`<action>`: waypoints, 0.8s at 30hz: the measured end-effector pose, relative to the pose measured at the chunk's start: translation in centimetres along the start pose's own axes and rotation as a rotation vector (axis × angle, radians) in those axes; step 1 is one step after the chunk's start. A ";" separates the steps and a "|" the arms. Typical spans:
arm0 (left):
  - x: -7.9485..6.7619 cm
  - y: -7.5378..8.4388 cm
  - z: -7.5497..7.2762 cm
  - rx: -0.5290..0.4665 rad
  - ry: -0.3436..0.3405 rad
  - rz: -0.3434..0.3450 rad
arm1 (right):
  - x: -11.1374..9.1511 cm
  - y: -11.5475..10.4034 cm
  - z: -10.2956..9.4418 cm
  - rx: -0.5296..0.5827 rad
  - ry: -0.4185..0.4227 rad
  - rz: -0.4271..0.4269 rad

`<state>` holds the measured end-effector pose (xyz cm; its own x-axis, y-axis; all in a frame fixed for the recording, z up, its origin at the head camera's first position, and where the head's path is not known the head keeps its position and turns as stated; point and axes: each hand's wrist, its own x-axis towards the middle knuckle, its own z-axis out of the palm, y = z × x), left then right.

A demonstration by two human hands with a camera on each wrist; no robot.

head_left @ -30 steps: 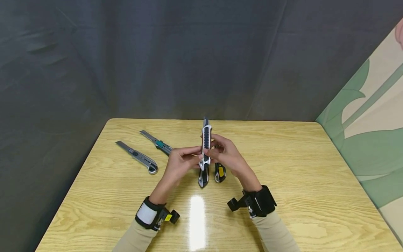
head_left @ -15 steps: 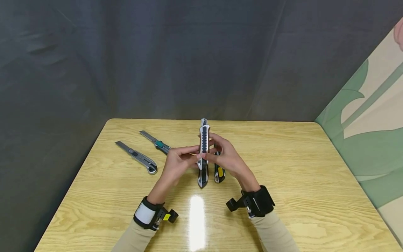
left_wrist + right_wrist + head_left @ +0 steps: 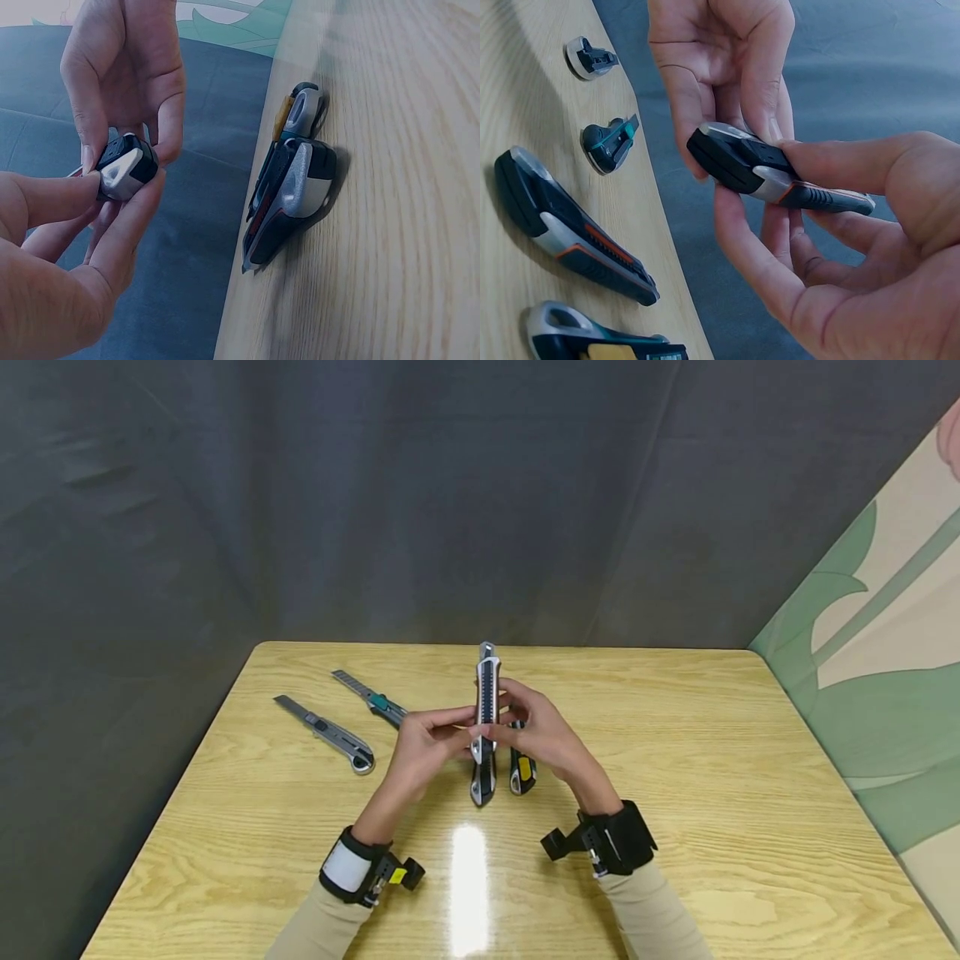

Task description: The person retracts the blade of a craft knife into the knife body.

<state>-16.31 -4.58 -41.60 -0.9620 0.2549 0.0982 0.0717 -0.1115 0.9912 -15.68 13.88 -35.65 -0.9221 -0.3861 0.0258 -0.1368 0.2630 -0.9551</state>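
Utility knife (image 3: 487,691), elongated, ridged, black and silver, pinched by left hand (image 3: 424,747) and right hand (image 3: 547,732) above glossy wood-grained table (image 3: 712,760), two gray cutters (image 3: 345,743) lying left.

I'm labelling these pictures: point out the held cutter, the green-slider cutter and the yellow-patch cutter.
Held cutter (image 3: 773,184), right wrist view: its silver section.
Green-slider cutter (image 3: 380,702), head view: the slider.
Yellow-patch cutter (image 3: 525,767), head view: the patch.

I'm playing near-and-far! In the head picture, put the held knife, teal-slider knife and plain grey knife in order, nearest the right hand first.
1. Held knife: touching the right hand.
2. Teal-slider knife: on the left.
3. Grey knife: farther left.
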 end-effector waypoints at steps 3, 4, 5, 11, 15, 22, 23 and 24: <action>0.0 0.0 0.0 -0.005 -0.010 0.000 | 0.0 0.3 -0.1 0.004 0.001 0.008; 0.0 0.0 0.0 -0.004 -0.014 -0.002 | 0.1 0.5 -0.2 0.007 0.002 0.008; 0.0 0.0 0.0 -0.003 -0.018 -0.005 | 0.1 0.7 -0.2 0.010 0.003 0.010; 0.0 0.1 0.0 -0.010 -0.020 -0.036 | 0.7 2.6 -0.4 -0.026 -0.001 -0.007; 0.0 0.1 0.2 -0.031 -0.029 -0.041 | 0.6 3.2 -0.8 0.041 -0.004 0.012; 0.1 -0.3 0.7 -0.036 -0.055 -0.037 | 0.7 3.5 -1.2 0.166 0.030 0.079; 0.1 -0.4 0.8 -0.038 -0.061 -0.042 | 0.8 3.5 -1.3 0.162 0.039 0.086; 0.1 -0.4 0.8 -0.043 -0.066 -0.051 | 0.8 3.6 -1.5 0.155 0.048 0.092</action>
<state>-16.21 -3.73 -41.91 -0.9444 0.3242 0.0547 0.0102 -0.1374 0.9905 -17.41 15.84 -38.59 -0.9450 -0.3227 -0.0535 0.0030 0.1548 -0.9879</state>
